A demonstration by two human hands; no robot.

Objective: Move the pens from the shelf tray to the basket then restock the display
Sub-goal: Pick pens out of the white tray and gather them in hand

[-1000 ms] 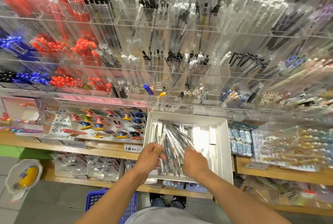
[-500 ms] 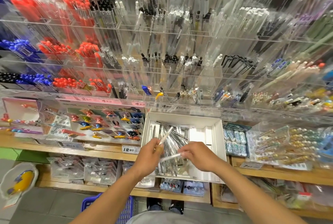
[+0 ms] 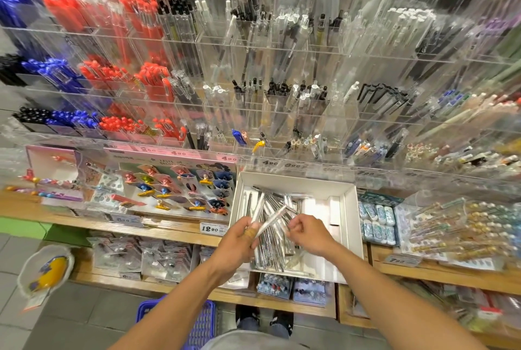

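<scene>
A white shelf tray (image 3: 349,208) on the wooden shelf holds a heap of silver-white pens (image 3: 275,248). My left hand (image 3: 239,239) hovers over the tray's left front corner and grips two white pens (image 3: 267,215) that fan up and to the right. My right hand (image 3: 308,232) is over the tray's middle with its fingers curled; its fingertips sit near the tip of one held pen, and whether they pinch anything I cannot tell. The blue basket (image 3: 203,324) stands on the floor below my left forearm, mostly hidden.
A clear acrylic pen display (image 3: 282,81) with many compartments fills the wall above the tray. Toy cards (image 3: 174,186) lie left of the tray, packaged erasers (image 3: 376,220) and pens (image 3: 456,225) to the right. Lower shelves (image 3: 158,262) carry small packets. My feet (image 3: 263,318) stand by the basket.
Both hands have lifted from the pen heap. My left hand went from one raised pen to two, and my right hand drew closer to the left.
</scene>
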